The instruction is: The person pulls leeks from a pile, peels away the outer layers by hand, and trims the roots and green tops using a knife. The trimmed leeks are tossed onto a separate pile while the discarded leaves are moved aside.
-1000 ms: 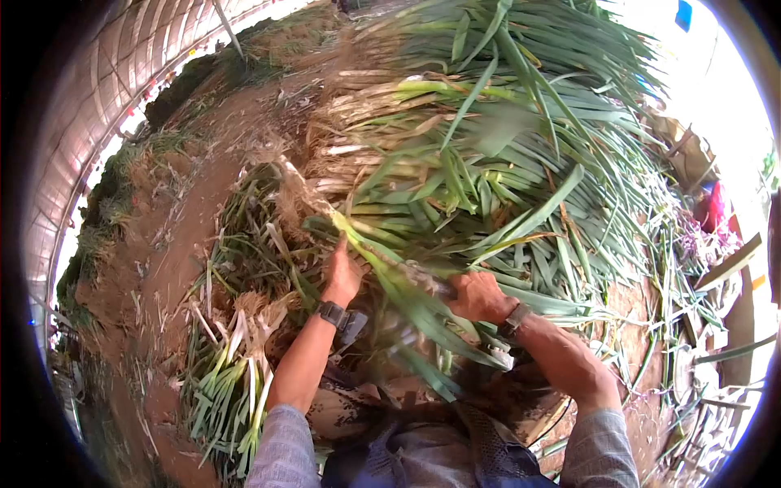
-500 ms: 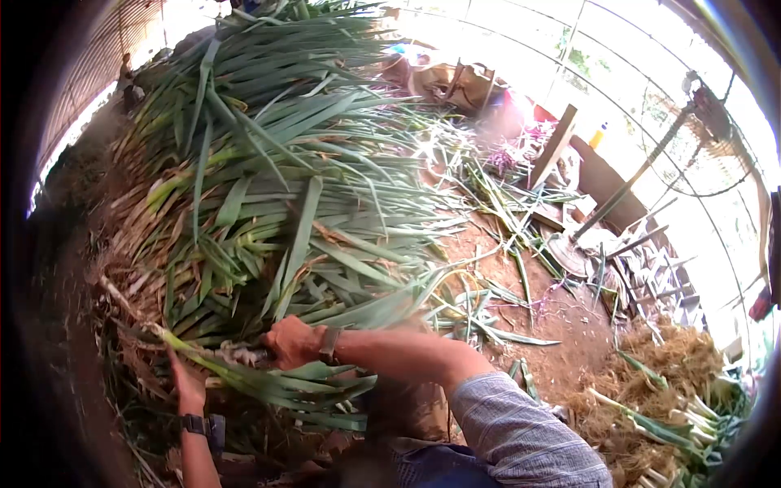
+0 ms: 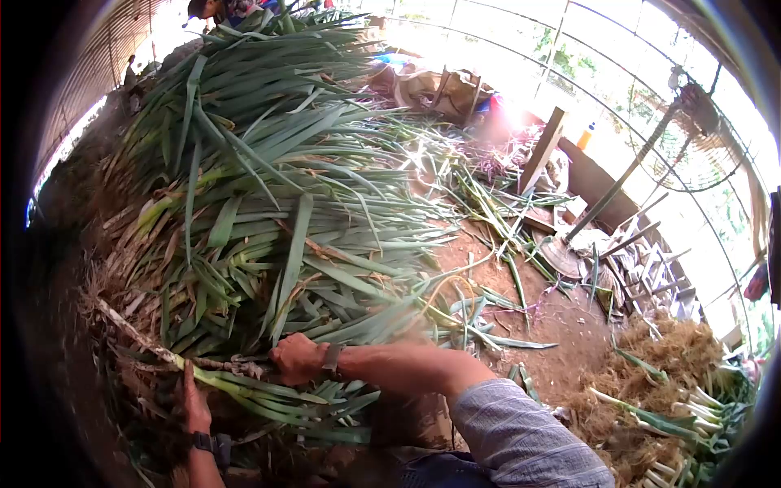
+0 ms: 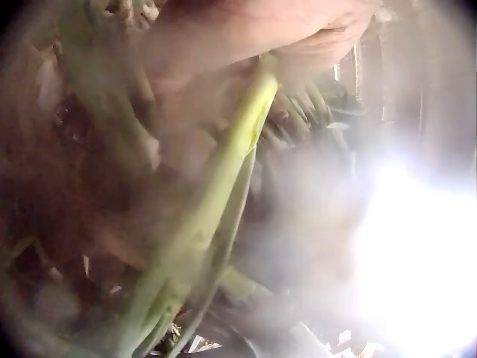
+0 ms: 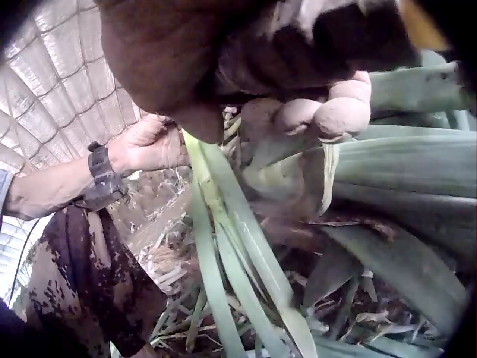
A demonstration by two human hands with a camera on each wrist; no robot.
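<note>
A single leek (image 3: 236, 384) lies slantwise in front of the body, its pale root end to the upper left and its green leaves fanning right. My left hand (image 3: 195, 407) grips it where the pale shaft turns green; the right wrist view shows that hand (image 5: 153, 143) curled round the stalk. In the left wrist view the leek (image 4: 216, 198) runs down from the hand, partly blurred. My right hand (image 3: 299, 358) has curled fingers (image 5: 343, 119) round a dull, withered outer leaf (image 3: 244, 368), which stretches beside the leek toward the left hand.
A big pile of leeks (image 3: 268, 179) rises ahead, leaves pointing right. Trimmed leeks with bushy roots (image 3: 651, 390) lie at lower right. A wooden board (image 3: 543, 152), a pole-mounted fan (image 3: 630, 171) and scattered leaves stand or lie on the right. Another person (image 3: 210, 10) is behind the pile.
The head view has swung right, bringing the fan and trimmed leeks into sight. My right hand still grips beside the leek; its leaves hang closer together now than a second ago.
</note>
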